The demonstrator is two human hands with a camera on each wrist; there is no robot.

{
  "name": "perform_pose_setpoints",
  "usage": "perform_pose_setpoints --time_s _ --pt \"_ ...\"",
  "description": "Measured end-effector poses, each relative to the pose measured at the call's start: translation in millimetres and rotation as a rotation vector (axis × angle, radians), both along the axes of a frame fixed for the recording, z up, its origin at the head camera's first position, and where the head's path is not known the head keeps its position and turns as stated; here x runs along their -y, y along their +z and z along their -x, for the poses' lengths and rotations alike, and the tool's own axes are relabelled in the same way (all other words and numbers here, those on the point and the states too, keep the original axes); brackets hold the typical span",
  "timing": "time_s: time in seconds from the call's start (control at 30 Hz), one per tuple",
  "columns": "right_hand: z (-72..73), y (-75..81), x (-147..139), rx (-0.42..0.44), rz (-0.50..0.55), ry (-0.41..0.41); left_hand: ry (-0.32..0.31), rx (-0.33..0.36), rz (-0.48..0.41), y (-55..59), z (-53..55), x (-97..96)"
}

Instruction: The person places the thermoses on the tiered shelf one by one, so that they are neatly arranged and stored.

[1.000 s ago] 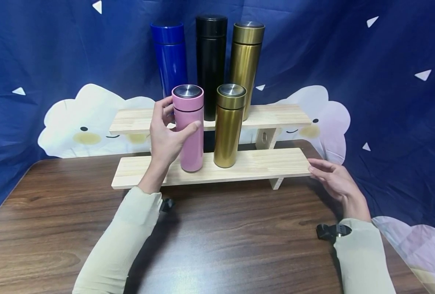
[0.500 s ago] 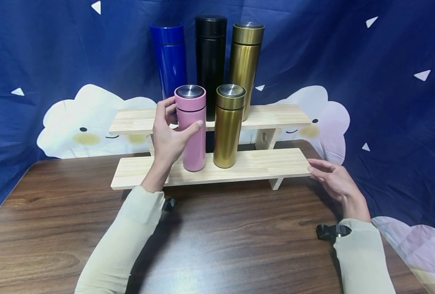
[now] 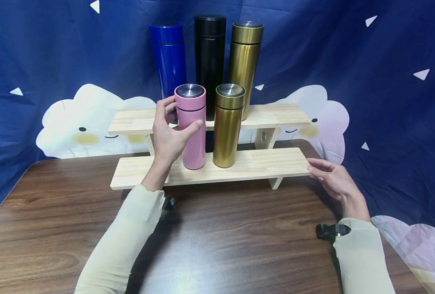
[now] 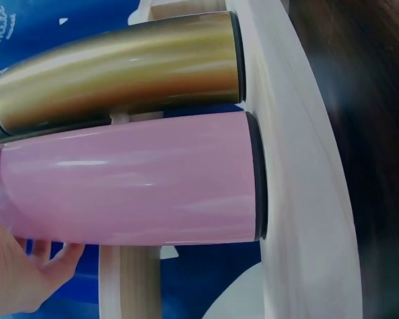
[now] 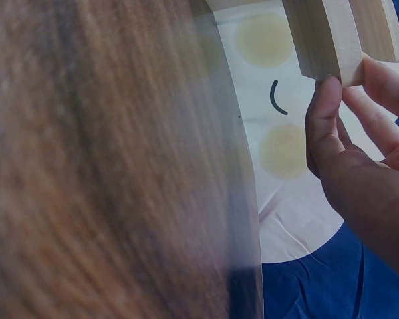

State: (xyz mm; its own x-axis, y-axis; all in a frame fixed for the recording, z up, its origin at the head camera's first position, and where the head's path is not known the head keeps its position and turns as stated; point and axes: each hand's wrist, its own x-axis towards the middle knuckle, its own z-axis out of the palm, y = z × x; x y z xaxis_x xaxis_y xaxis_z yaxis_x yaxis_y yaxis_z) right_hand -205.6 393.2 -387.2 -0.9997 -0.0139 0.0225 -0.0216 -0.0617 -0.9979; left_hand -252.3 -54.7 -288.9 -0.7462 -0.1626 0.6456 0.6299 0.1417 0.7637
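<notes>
My left hand (image 3: 168, 136) grips a pink thermos bottle (image 3: 195, 141) with a steel-topped lid, thumb across its front and fingers round its left side. The bottle stands upright on the lower board of a two-step wooden shelf (image 3: 272, 161). In the left wrist view the dark base of the pink bottle (image 4: 186, 179) is right at the board. Close on its right is a short gold thermos bottle (image 3: 227, 136). At the shelf's right end my right hand (image 3: 336, 181) pinches the corner of the lower board; the right wrist view shows thumb and fingers at the board end (image 5: 339, 40).
On the upper board (image 3: 279, 114) stand a tall blue bottle (image 3: 169, 61), a tall black bottle (image 3: 210, 65) and a tall gold bottle (image 3: 244, 61). The shelf stands on a brown wooden table (image 3: 239, 237). A blue cloth with clouds (image 3: 386, 90) hangs behind.
My left hand and the pink bottle have shifted slightly right, nearer the short gold bottle, and are almost still over the last half second. The right hand stays at the board corner.
</notes>
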Motion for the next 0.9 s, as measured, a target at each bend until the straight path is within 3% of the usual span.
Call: perform_pose_setpoints --time_s 0.43,0.9 --pt "-0.5 0.2 1.1 -0.004 0.027 0.013 -0.004 0.031 0.003 -1.5 0.0 2.7" --pt "-1.0 0.1 0.3 -0.014 0.024 0.016 -0.013 0.016 0.025 -5.4 1.3 3.0"
